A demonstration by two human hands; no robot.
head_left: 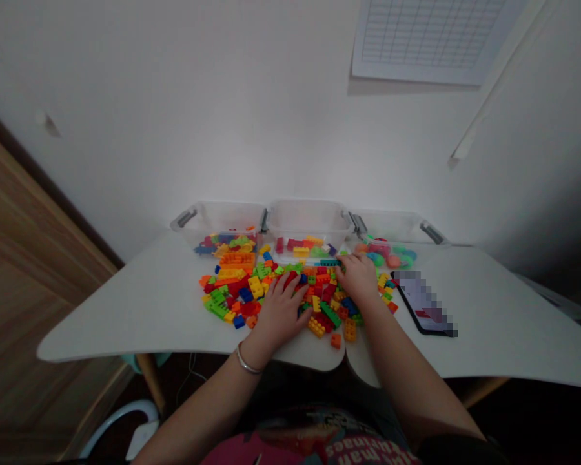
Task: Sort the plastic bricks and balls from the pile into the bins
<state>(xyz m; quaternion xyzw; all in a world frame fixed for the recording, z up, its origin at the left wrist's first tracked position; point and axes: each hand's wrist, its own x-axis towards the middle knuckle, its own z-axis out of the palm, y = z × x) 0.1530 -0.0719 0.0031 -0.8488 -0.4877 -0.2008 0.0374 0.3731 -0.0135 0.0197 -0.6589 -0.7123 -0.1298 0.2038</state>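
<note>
A heap of multicoloured plastic building bricks [252, 284] lies on the white table [126, 323]. My left hand [281, 313] rests palm down on the heap's near side with its fingers spread. My right hand [358, 278] curves over the far right of the heap, close to the middle bin's front. Its fingers hide whatever lies beneath them. A thin metal bangle [246, 359] circles my left wrist.
Along the table's back edge stand several clear plastic bins with grey handles, the middle one [307, 219] holding bricks. A phone [421, 303] with a blurred screen lies to the right. A wooden surface [29, 258] runs along the left.
</note>
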